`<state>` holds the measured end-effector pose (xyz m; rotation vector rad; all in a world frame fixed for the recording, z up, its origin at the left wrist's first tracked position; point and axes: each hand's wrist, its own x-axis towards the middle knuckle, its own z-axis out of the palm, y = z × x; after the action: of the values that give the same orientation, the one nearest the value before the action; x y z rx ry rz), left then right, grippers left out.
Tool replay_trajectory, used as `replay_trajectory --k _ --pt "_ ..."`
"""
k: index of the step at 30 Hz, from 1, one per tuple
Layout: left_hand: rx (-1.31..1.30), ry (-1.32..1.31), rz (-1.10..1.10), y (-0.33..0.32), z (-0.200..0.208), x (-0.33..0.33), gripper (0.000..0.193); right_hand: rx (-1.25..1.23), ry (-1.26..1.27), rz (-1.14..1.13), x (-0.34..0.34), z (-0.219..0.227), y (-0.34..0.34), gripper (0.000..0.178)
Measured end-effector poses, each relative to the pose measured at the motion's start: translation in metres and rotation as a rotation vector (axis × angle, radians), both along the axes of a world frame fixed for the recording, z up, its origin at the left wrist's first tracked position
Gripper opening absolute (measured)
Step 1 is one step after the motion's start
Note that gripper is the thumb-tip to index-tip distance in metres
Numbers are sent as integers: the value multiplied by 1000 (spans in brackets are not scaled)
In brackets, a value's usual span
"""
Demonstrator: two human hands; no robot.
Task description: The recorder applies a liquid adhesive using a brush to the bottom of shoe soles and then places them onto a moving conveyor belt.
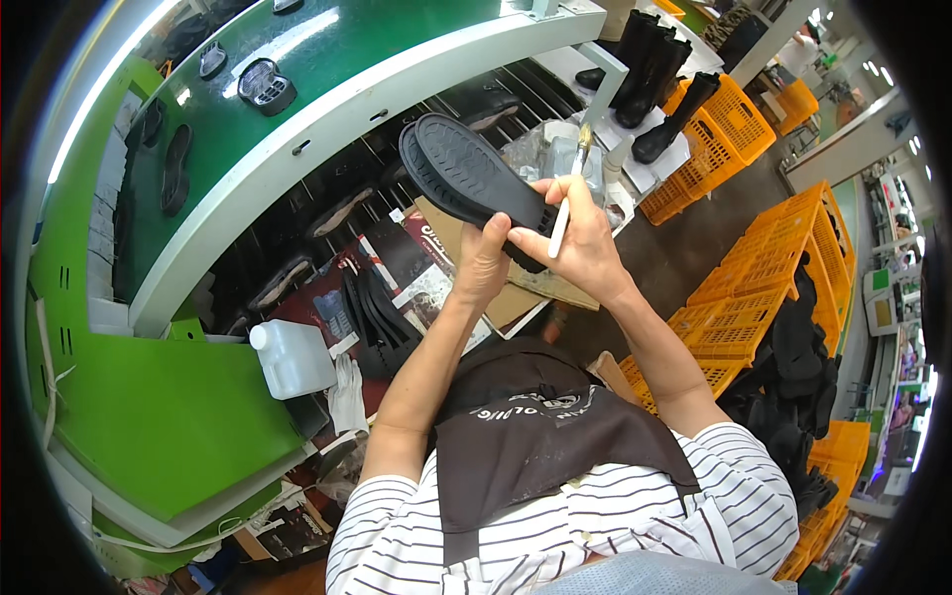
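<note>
Up in front of me I hold a pair of black shoe soles, lying one against the other with a patterned face showing. My left hand is closed round their near end, thumb on top. My right hand is closed round a brush with a white handle, its bristles pointing up and away. The fingers of that hand also touch the heel end of the soles. Just beyond the brush sits a translucent plastic container. Under my hands lies a piece of cardboard.
Left of my arm stand a white plastic jug, a white glove and a stack of black soles. A green conveyor carries several soles behind a pale frame. Black boots and orange crates are at right.
</note>
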<state>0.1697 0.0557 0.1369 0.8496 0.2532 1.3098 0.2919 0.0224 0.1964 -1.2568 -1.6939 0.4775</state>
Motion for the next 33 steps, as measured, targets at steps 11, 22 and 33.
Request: replay_trajectory --k 11,22,33 --pt "-392 -302 248 66 -3 65 53 -43 66 -337 9 -20 80 49" --pt "-796 -512 260 120 -36 63 31 204 112 -533 38 -28 115 51" --pt "-765 531 409 -2 -201 -140 33 3 -156 -411 72 -88 60 53"
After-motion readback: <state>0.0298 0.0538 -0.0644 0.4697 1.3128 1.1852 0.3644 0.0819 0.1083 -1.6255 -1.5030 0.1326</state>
